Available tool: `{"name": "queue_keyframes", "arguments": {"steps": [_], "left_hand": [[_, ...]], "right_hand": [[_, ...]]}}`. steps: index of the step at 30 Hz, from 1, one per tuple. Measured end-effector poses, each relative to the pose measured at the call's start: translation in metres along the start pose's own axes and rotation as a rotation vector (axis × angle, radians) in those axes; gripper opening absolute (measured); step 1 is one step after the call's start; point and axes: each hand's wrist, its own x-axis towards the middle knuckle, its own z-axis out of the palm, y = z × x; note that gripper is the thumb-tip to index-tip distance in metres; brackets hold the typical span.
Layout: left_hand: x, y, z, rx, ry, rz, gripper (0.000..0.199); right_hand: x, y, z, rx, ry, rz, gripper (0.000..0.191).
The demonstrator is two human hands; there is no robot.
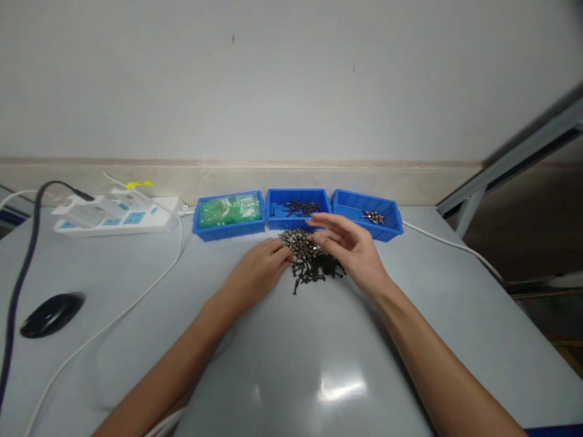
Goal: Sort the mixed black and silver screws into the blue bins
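Note:
A heaped pile of small screws [314, 267] lies on the table, silvery ones mostly at the back and black ones toward the front. At the pile's left edge is my left hand [257, 267], its fingertips pinched together; what is between them is too small to make out. My right hand [353, 249] hovers over the right side of the pile. Its thumb and a finger come together while the upper fingers stretch out to the left. Behind the pile, a blue bin [298, 226] holds black screws [303, 209]. The right-hand blue bin [392, 230] contains a few silvery screws [374, 217].
A third blue bin [228, 230] on the left holds a green packet [230, 210]. Farther left are a white power strip [136, 226] with plugs, a black mouse [52, 315] and a white cable [136, 301]. A wall [291, 91] rises behind the table.

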Motion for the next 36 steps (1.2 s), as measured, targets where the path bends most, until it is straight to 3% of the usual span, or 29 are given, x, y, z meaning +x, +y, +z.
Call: {"name": "queue_keyframes", "arguments": {"steps": [4, 7, 11, 15, 19, 22, 26, 29, 36], "left_hand": [[-0.001, -0.003, -0.006, -0.039, 0.088, -0.030, 0.005], [-0.001, -0.001, -0.010, -0.054, 0.147, -0.039, 0.005], [0.000, 0.004, -0.011, -0.093, 0.167, -0.049, 0.007], [0.001, 0.005, -0.016, -0.149, 0.094, -0.061, 0.009], [-0.003, 0.004, -0.027, -0.167, -0.116, -0.110, 0.011], [-0.005, 0.004, -0.031, -0.160, -0.222, -0.127, 0.012], [-0.006, 0.003, -0.029, -0.143, -0.250, -0.112, 0.016], [-0.005, 0.000, -0.025, -0.151, -0.186, -0.112, 0.024], [0.003, 0.009, -0.019, -0.378, 0.156, -0.131, 0.027]], "right_hand": [[-0.002, 0.001, -0.002, -0.175, -0.048, 0.016, 0.022], [-0.006, 0.000, -0.001, -0.318, -0.167, 0.018, 0.021], [-0.008, 0.002, 0.004, -0.229, -0.306, 0.104, 0.022], [-0.007, 0.004, 0.004, -0.153, -0.300, 0.206, 0.017], [-0.005, 0.000, 0.000, -0.194, -0.170, 0.219, 0.011], [-0.003, -0.003, 0.001, -0.073, -0.037, 0.134, 0.035], [-0.001, -0.003, 0.002, 0.032, -0.017, 0.021, 0.073], [-0.001, -0.003, 0.001, 0.030, -0.018, 0.012, 0.068], [-0.002, -0.004, -0.002, -0.106, -0.078, 0.061, 0.030]]}}
